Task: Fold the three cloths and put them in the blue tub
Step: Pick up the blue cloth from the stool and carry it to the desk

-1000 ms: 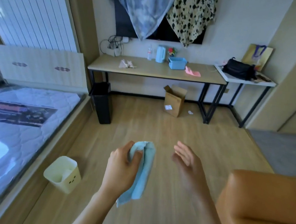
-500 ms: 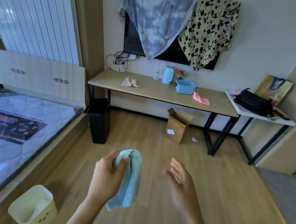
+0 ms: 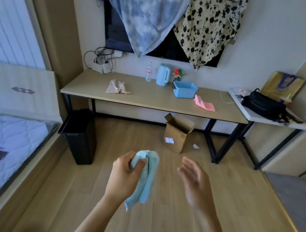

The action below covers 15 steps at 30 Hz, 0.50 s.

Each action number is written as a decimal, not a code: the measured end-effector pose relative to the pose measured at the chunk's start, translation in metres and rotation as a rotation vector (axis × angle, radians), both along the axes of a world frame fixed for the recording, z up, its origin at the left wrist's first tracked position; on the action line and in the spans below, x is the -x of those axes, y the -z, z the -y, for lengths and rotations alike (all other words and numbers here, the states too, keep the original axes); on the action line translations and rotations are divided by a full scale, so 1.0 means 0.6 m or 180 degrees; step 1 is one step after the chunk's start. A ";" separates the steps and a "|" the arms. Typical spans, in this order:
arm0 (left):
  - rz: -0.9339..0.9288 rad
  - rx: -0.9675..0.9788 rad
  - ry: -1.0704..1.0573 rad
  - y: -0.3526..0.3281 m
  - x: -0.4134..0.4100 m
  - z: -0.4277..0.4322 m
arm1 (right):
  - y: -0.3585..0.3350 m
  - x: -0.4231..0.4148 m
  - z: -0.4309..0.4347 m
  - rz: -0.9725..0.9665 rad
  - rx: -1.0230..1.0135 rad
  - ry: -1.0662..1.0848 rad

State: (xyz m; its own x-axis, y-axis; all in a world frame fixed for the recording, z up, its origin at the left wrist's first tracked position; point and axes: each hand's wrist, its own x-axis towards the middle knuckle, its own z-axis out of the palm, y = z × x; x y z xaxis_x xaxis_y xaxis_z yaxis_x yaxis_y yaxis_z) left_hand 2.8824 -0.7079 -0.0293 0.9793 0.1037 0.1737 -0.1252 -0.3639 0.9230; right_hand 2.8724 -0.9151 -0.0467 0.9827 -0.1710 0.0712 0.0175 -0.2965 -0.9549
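Left grip (image 3: 125, 177) around blue cloth (image 3: 146, 179)

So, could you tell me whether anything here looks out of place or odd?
Two garments hang draped over the dark wall screen, covering most of it, and an open cardboard box sits tilted on the floor with a scrap beside it.

Left hand (image 3: 123, 177) and right hand (image 3: 196, 182), both bare; forearms uncovered to the lower frame edge. No sleeve, glove, ring or watch visible on either.
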 end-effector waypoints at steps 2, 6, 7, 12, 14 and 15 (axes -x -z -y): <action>0.0026 0.0000 0.0019 -0.003 -0.063 -0.002 | 0.001 -0.054 0.000 -0.0053 -0.0136 0.0056; 0.0024 -0.0045 0.0060 0.006 -0.199 0.000 | 0.015 -0.192 0.005 -0.0106 -0.0264 0.0049; 0.0033 -0.0061 0.0035 0.009 -0.227 0.000 | 0.018 -0.222 0.006 -0.0095 -0.0417 0.0098; 0.0058 -0.0106 -0.0140 0.024 -0.405 0.009 | 0.033 -0.426 0.007 -0.0096 -0.0646 -0.0099; 0.0073 -0.0060 -0.0212 0.021 -0.484 0.013 | 0.027 -0.521 0.012 -0.0030 -0.0680 -0.0226; 0.0059 -0.0053 -0.0233 0.021 -0.516 0.015 | 0.023 -0.562 0.014 -0.0014 -0.0672 -0.0277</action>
